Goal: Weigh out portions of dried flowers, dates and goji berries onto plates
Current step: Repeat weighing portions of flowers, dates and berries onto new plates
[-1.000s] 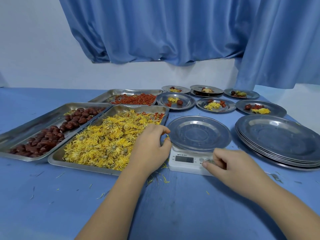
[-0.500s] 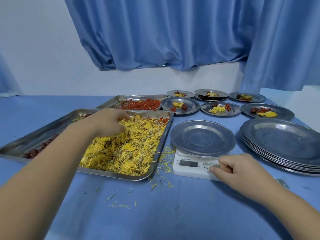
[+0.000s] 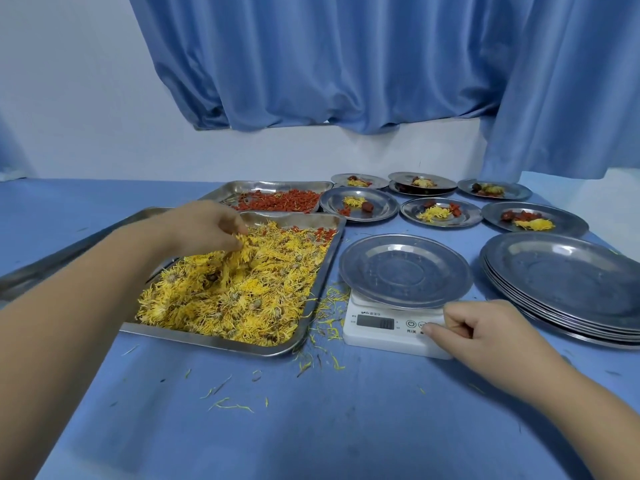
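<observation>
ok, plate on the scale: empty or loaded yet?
Empty. The plate on the scale shows only bare metal; the left hand is in the flower tray.

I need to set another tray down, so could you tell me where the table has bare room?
Free: the near edge of the table, below the flower tray and scale, with stray petals only. Crowded: everything beyond, with trays, filled plates and the plate stack.

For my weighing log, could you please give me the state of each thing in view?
Scale: on, display lit, digits unreadable.
Plate on scale: empty.
Flower tray: full of yellow dried flowers.
Goji tray: partly filled.
Left hand: pinching flowers in the tray.
Right hand: thumb at the scale's buttons.
Plate stack: empty, unused.
Back plates: portioned.
</observation>
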Demonstrator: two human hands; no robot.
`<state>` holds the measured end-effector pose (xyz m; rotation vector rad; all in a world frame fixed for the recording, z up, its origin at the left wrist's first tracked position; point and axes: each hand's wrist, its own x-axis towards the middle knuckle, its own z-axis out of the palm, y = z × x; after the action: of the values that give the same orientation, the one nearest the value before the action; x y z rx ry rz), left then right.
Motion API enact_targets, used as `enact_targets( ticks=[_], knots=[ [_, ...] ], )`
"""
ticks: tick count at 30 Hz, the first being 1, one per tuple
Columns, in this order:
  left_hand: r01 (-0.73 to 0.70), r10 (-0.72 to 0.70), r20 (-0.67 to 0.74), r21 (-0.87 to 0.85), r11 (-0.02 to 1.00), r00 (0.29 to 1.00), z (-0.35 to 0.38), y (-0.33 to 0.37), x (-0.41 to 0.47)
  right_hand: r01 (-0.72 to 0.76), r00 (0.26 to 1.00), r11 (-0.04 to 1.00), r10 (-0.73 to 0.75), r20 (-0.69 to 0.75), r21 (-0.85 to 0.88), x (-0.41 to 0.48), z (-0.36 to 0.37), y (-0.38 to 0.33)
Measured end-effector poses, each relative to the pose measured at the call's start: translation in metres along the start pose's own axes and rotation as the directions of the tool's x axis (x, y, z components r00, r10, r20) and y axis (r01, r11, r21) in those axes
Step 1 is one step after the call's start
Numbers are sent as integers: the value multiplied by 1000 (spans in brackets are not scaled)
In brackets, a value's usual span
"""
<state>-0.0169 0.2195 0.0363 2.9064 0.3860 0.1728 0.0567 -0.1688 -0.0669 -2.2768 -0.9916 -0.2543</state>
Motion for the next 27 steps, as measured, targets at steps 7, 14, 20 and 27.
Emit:
enact_targets(
  ticks=[7, 14, 20, 27],
  knots=[
    [-27, 9, -51, -364, 931, 999, -10, 20, 3, 5, 1000, 1000, -5, -9, -12, 0, -1, -1],
    [38, -45, 1, -564, 825, 999, -1, 49, 17, 10, 1000, 1000, -10, -19, -21, 1, -2, 2],
    [89, -91, 28, -628, 773, 995, 10, 64, 26, 15, 1000, 1000, -15, -3, -11, 1, -2, 2],
    [226, -243, 76, -699, 678, 967, 23, 55, 23, 8, 1000, 1000, -8, 20, 9, 1, -3, -1]
  ],
)
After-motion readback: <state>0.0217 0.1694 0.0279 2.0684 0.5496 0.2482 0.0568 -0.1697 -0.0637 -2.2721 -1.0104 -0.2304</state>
